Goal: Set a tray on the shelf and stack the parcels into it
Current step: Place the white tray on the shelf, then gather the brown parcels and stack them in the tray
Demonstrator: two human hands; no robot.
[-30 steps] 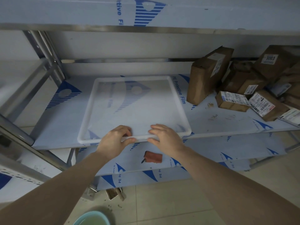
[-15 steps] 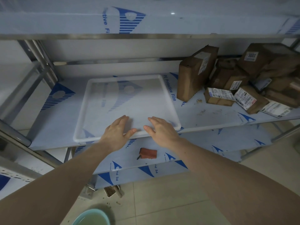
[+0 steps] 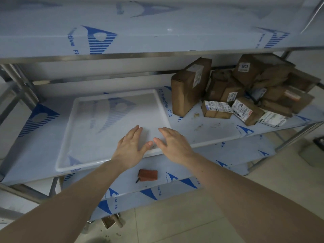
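Looking from the left, we see the tray (image 3: pixel 87 137) lying flat on the middle shelf (image 3: pixel 40 146), its near rim at the shelf's front edge. Our left hand (image 3: pixel 130 149) is spread flat over the tray's near edge, fingers straight and gripping nothing. Just beside it, thumbs almost touching, our right hand (image 3: pixel 172 146) is likewise flat and empty over the tray's near right corner. Further right, the parcels (image 3: pixel 236 95) sit piled on the same shelf, apart from the tray.
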